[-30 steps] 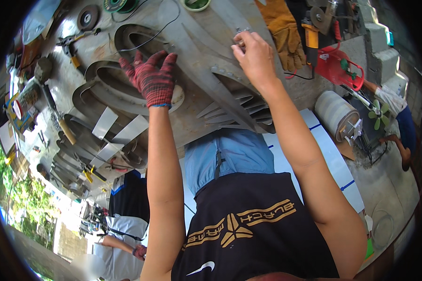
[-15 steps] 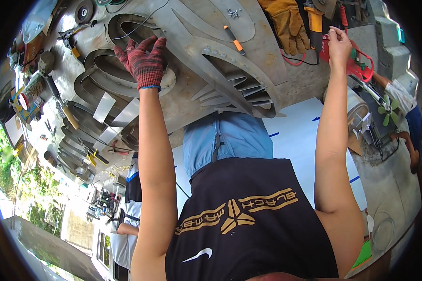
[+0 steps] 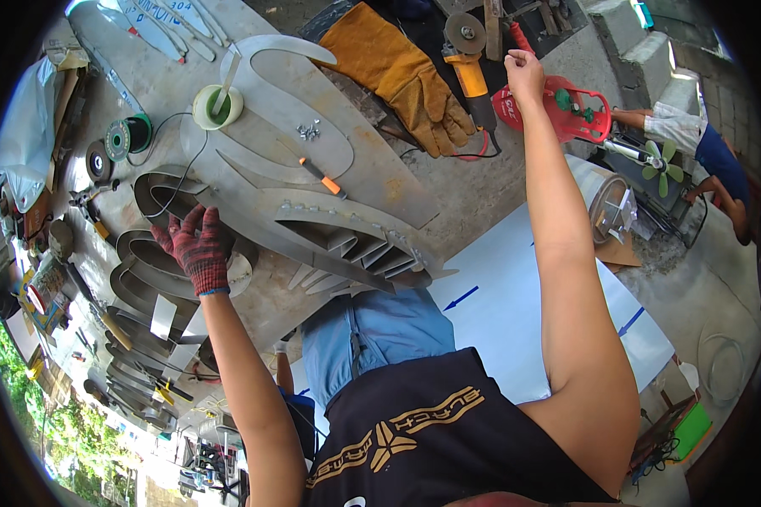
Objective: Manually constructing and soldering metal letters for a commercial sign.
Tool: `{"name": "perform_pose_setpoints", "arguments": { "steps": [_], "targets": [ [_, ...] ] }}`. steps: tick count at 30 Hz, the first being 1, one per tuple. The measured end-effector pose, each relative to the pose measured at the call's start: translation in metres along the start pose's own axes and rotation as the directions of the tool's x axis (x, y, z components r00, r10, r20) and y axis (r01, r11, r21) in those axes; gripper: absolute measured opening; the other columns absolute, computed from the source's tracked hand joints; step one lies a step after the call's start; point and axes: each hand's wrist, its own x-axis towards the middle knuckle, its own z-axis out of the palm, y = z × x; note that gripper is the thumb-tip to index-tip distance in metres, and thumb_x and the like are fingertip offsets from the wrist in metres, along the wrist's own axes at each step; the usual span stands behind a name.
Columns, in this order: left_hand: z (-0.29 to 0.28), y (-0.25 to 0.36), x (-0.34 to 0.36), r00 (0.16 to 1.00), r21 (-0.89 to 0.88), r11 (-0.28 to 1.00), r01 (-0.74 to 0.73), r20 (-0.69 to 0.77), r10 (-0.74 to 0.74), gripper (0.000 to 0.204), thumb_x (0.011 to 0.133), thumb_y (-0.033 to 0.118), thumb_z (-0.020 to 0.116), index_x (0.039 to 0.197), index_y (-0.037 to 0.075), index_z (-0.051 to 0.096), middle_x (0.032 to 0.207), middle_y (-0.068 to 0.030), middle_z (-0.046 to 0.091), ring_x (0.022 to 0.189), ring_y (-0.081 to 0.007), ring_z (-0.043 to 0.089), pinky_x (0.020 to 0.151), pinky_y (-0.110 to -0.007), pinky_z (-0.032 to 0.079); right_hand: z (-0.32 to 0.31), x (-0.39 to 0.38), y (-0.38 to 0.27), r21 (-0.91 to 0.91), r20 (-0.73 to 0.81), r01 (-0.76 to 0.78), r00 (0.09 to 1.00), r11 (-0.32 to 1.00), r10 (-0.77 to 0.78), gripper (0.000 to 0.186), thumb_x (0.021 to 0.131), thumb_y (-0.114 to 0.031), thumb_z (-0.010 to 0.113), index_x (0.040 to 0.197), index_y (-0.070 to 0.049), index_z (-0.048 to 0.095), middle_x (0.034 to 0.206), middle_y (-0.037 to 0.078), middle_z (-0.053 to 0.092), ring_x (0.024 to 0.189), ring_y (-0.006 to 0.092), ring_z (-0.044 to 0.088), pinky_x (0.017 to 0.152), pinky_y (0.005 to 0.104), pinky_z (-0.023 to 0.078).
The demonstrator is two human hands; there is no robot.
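My left hand, in a red and black knitted glove, hovers over or rests on bent strips of sheet metal on the metal table; its fingers are spread. Just right of it lies a large curved sheet-metal piece with several folded fins inside its rim. My right hand is bare and raised, with fingers curled together; anything inside them is too small or hidden to make out. It is nearest to a red gas cylinder and an angle grinder.
An orange-and-black handled tool and small metal bits lie on the sheet metal. Behind are a pale green cup, a wire spool and leather gloves. A white sheet lies below right; another person is at far right.
My view has swung, so the table and its things sit lower and further left, and the cup and spool have come into fuller view. Both hands keep about the same poses.
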Motion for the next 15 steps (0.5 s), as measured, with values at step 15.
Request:
{"name": "perform_pose_setpoints", "arguments": {
  "steps": [15],
  "targets": [
    [0.001,-0.005,-0.002,0.999,-0.05,0.999,0.015,-0.05,-0.017,0.032,0.088,0.027,0.084,0.114,0.01,0.079,0.17,-0.0273,0.014,0.153,-0.0372,0.032,0.122,-0.043,0.028,0.047,0.131,-0.021,-0.296,0.006,0.049,0.999,0.954,-0.05,0.05,0.086,-0.046,0.079,0.121,-0.01,0.075,0.117,0.016,0.074,0.12,0.0349,0.064,0.104,0.0458,0.049]
  ]
}}
